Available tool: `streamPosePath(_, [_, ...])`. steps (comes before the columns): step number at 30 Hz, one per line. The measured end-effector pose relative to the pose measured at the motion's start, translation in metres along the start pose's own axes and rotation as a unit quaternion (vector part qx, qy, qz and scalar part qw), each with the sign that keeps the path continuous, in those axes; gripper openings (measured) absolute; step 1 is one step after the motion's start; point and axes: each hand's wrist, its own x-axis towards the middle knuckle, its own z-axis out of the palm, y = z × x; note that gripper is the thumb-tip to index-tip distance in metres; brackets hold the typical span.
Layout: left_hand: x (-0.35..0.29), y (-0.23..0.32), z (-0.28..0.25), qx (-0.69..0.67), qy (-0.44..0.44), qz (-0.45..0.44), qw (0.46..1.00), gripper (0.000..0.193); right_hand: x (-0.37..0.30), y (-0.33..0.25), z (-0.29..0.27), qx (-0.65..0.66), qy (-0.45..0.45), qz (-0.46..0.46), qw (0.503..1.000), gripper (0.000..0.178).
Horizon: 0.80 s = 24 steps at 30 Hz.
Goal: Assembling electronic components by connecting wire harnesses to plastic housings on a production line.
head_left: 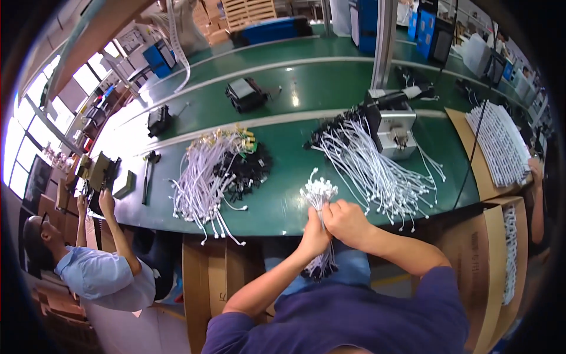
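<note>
Just in front of the green bench's near edge, my left hand (315,233) and my right hand (346,223) are both closed around one bundle of white cables (319,190). Its small white connector ends fan out above my fists, while the dark ends hang below, over my lap. On the bench to the right lies a large heap of white cables (377,168) with black ends, beside a small grey metal fixture (396,134). To the left is another pile of white cables (202,177) with yellow-green ends, against a cluster of black connectors (244,171).
Open cardboard boxes (471,259) stand at my right and left. Rows of white cable bundles (498,143) lie on cardboard at the bench's right end. Two black devices (244,94) sit farther back on the green bench (295,141). A person (106,271) works at the left.
</note>
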Motion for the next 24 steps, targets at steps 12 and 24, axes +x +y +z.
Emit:
streamPosePath(12, [0.022,0.029,-0.037,-0.257,-0.057,-0.254,0.931,0.044,0.001,0.033,0.017,0.571,-0.075,0.100,0.811,0.012])
streamPosePath(24, [0.006,0.062,-0.066,-0.181,-0.143,-0.231,0.945,0.053,-0.008,0.042,-0.060,0.431,-0.165,0.142,0.876,0.020])
